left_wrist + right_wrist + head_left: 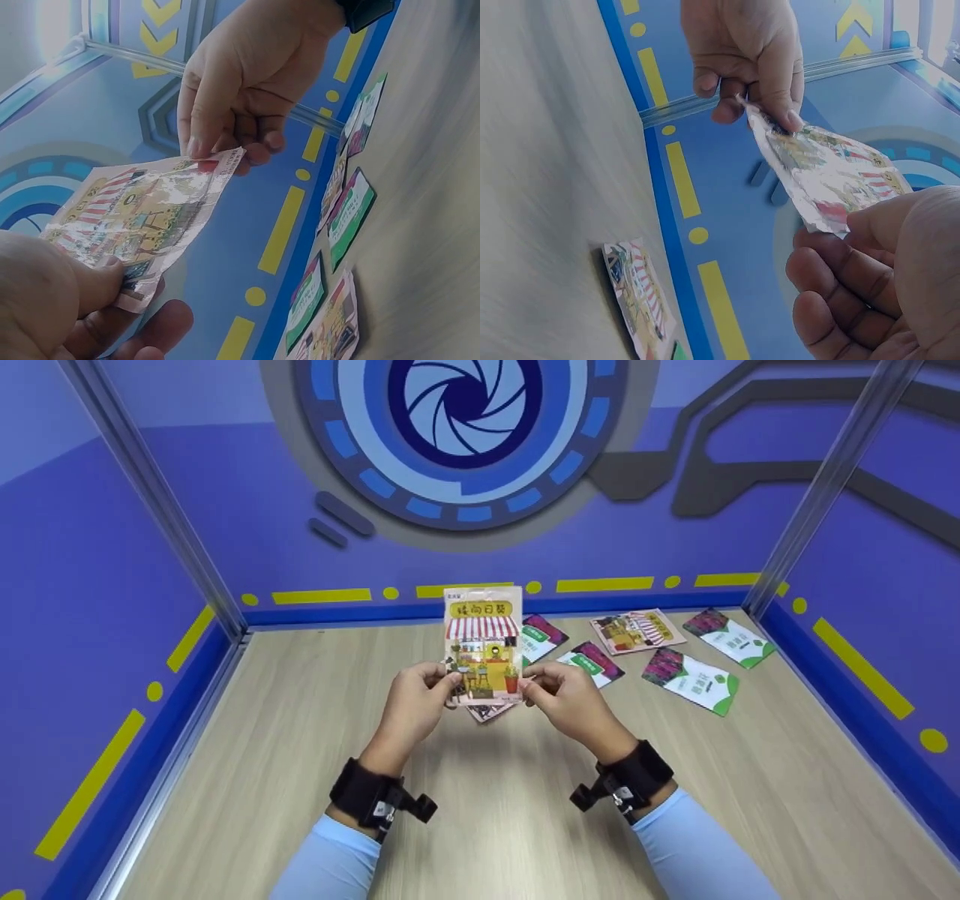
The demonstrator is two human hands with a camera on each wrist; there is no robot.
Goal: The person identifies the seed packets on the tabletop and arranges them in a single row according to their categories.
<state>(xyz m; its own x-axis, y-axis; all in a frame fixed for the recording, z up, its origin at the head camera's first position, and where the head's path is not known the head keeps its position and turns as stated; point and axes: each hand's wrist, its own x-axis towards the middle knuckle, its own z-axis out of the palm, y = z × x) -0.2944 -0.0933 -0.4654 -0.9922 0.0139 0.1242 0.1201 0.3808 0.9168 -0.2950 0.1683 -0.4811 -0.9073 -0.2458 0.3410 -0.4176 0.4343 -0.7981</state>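
A pink seed packet (484,645) with a red-and-white striped awning and Chinese lettering is held up above the table, its printed front toward the head camera. My left hand (412,701) pinches its lower left corner between thumb and fingers. At the lower right corner, my right hand (574,701) pinches it the same way. In the left wrist view the packet (142,214) looks glossy and a little creased. Partly hidden behind it, another pink packet (486,712) lies on the table.
Several packets lie at the back right of the wooden table (315,750): a pink one (637,631), and purple, white and green ones, among them a front packet (694,681) and a far-right packet (729,637). Blue-purple panels (180,532) wall the table's back and sides.
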